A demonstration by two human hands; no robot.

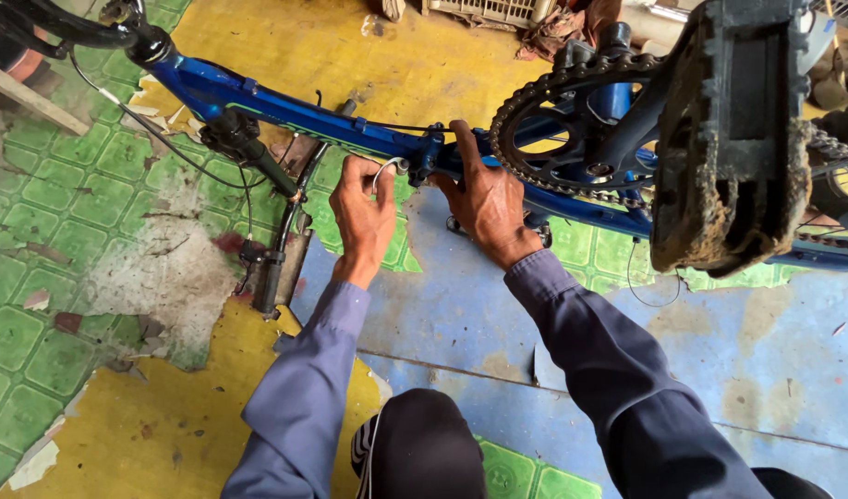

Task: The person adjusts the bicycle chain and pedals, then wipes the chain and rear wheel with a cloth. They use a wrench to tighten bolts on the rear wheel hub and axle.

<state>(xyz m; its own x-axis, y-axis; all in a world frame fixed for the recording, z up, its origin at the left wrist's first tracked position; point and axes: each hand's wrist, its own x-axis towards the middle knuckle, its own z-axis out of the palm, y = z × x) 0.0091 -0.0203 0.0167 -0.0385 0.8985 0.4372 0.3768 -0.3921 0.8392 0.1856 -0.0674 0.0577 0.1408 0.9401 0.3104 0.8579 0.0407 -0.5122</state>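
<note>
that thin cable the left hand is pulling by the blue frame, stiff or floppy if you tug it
The cable arcs in a springy loop from the left hand, so it probably bends easily yet holds its curve rather than drooping. It looks thin and light. Its other end sits at a clamp on the blue frame beside the right hand, so a tug likely meets resistance.

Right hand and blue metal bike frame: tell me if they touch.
Touching. The head view shows the right hand gripping the blue metal bike frame, fingers wrapped over its tube beside the toothed chainring.

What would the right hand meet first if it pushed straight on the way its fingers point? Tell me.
The right hand already rests on the blue frame tube; straight beyond lies the yellow floor, though depth is unclear.
</note>
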